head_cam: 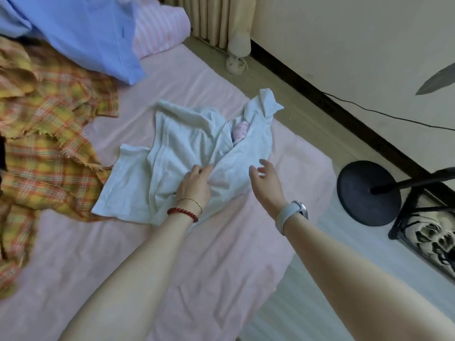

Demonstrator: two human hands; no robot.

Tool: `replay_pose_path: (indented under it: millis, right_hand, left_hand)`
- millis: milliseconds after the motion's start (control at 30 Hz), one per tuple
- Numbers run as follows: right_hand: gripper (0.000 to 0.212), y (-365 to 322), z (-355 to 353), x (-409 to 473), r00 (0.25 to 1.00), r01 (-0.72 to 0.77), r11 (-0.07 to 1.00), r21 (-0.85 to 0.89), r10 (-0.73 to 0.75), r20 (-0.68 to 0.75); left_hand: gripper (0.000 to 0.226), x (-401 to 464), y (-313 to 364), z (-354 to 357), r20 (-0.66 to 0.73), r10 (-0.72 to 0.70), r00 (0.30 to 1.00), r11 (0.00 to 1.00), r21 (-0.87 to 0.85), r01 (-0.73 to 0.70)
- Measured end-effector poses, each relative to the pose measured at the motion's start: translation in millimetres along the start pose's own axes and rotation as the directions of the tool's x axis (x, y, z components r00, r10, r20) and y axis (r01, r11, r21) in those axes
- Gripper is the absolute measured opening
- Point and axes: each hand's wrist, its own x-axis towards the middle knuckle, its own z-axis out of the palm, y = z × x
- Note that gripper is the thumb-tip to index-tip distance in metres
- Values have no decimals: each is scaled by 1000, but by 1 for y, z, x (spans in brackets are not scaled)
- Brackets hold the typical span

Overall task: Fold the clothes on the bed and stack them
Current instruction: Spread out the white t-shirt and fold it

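Pale blue-white cotton, a crumpled garment [187, 153], lies spread in uneven folds near the middle of the bed [221, 254], on the pink sheet and close to the bed's right edge. A small pink piece of cloth [240, 130] shows in a gap between its upper folds. The left hand [194, 185] rests on the garment's lower middle, palm down, fingers curled into a fold of the fabric and bunching it; a red bead bracelet [182, 214] and a thin gold chain circle that wrist. The right hand [264, 178] hovers just beside the garment's right edge with fingers spread and relaxed, holding nothing (whether a fingertip brushes the cloth cannot be told); a light band with a watch [293, 214] sits on its wrist. To the left a yellow and orange plaid cloth [46, 134] sprawls in a heap, its edge just beside the garment. A blue cloth [86, 33] and a pink striped pillow [160, 28] lie at the far end. On the floor to the right stands a round black stand base [366, 193].
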Motion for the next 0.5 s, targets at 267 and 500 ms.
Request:
replay_pose_path:
  millis: [267,500]
  right_hand:
    - [61,-21,51,38,988,-155,963,220,148,50]
    - [11,43,27,-109,983,78,991,110,-95,159]
  left_hand:
    - [25,-132,-39,9,169,251,953,912,-371,-174]
    - [38,-91,-28,-40,-462,46,885,913,-341,-225]
